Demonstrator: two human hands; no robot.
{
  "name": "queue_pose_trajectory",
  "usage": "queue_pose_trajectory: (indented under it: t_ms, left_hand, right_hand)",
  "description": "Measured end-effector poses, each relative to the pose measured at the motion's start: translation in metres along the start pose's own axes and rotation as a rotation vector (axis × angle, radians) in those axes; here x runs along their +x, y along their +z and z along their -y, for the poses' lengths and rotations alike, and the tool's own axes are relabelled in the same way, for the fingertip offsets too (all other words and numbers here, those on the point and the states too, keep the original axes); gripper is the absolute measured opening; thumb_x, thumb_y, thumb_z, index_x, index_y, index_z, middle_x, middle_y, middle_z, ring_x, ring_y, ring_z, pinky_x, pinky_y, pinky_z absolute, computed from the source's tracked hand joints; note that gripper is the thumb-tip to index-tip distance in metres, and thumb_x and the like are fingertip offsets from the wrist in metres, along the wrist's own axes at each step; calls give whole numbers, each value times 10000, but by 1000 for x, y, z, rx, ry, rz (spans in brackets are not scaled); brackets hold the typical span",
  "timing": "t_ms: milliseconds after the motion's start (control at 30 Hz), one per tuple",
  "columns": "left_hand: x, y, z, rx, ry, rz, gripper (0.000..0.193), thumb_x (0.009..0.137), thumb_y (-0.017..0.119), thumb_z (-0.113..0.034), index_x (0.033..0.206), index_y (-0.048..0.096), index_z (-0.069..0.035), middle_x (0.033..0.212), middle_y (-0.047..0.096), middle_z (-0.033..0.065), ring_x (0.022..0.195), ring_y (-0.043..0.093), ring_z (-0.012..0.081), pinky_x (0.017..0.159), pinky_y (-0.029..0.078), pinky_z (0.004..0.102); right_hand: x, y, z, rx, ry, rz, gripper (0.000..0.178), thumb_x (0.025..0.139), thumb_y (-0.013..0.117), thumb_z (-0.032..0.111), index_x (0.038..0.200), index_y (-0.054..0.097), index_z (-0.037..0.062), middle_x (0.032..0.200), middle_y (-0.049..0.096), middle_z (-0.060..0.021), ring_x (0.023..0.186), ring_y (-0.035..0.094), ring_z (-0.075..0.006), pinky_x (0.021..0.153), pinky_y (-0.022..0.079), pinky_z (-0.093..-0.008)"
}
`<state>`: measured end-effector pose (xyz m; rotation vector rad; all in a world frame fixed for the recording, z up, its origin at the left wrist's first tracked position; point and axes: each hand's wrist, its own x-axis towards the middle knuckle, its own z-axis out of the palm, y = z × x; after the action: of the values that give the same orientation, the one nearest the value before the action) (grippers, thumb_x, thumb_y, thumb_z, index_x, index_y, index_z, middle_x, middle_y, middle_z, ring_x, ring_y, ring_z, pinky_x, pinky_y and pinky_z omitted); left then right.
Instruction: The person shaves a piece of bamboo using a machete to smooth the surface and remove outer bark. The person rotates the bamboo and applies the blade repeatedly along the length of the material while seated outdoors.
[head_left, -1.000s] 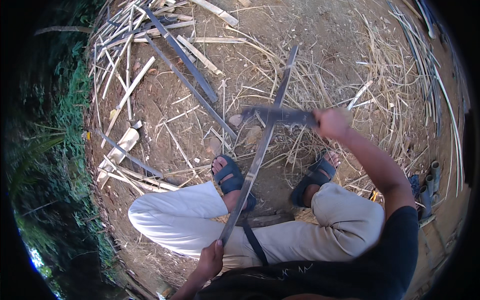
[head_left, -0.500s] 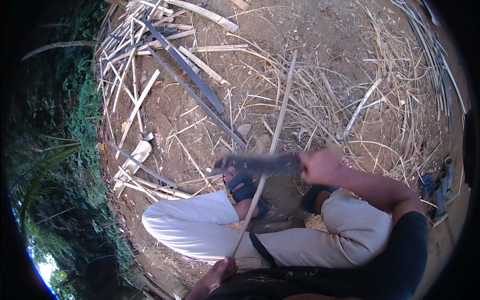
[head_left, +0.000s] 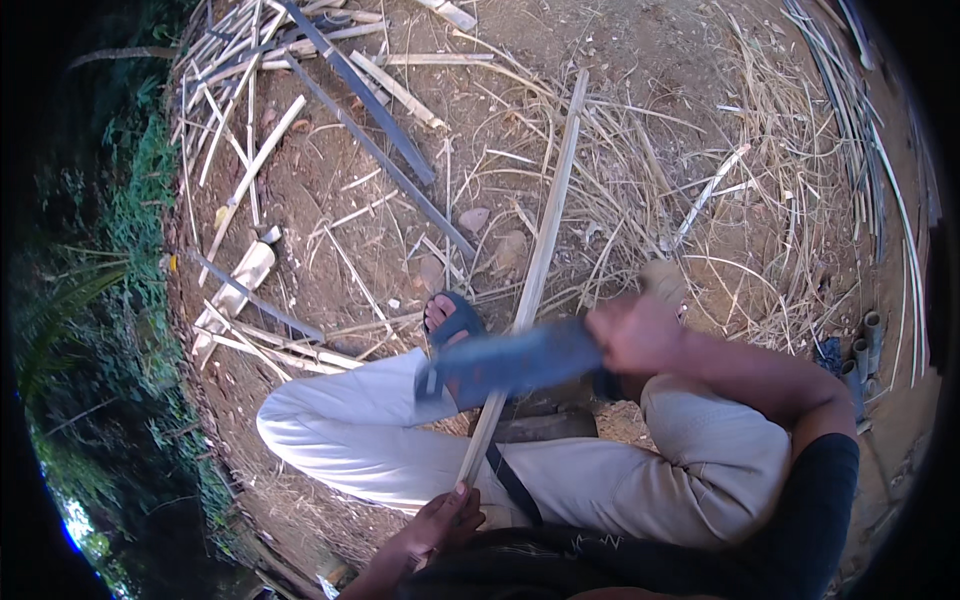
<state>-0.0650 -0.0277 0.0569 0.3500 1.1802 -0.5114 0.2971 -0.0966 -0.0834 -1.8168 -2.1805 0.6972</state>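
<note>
My left hand (head_left: pixel 443 522) is closed around the near end of a long, pale bamboo strip (head_left: pixel 545 235), at my lap. From there the strip slants away, over my legs and out above the ground. In my right hand (head_left: pixel 637 335) is a machete, its tan handle end (head_left: pixel 662 283) showing past my fist. The broad dark blade (head_left: pixel 515 360), smeared by motion, points left and lies across the strip, hiding a stretch of it. Whether the edge touches the strip I cannot tell. Under the blade is my sandalled foot (head_left: pixel 453 318), partly covered.
Bamboo slats (head_left: pixel 230 85) are heaped at the far left, with long dark strips (head_left: pixel 370 100) beside them. Thin shavings (head_left: pixel 640 190) litter the ground ahead. Bundled strips (head_left: pixel 850 120) lie far right, above some bamboo tubes (head_left: pixel 862 355). Green plants (head_left: pixel 150 230) border the left side.
The machete blade has come closer to my lap along the strip and is tilted more, showing a broader face. The strip now shows a wider side. Both hands keep their hold.
</note>
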Motion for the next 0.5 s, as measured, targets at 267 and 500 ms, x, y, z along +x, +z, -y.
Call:
queue_pose_trajectory:
  t_ms: [267, 500]
  left_hand:
    - [5, -4, -1, -25, 11, 72, 512, 1018, 372, -568, 741, 372, -138, 594, 299, -41, 446, 262, 72, 403, 221, 230]
    - [8, 10, 4, -47, 2, -39, 493, 1022, 401, -542, 731, 372, -144, 608, 279, -42, 500, 277, 78, 451, 250, 247]
  right_hand:
    - [-4, 2, 19, 4, 38, -47, 279, 657, 686, 203, 832, 531, 50, 748, 617, -131, 677, 660, -282, 585, 526, -419]
    - [-1, 15, -49, -77, 140, -149, 289, 598, 687, 220, 790, 537, 65, 682, 585, -94, 606, 631, -266, 549, 507, -413]
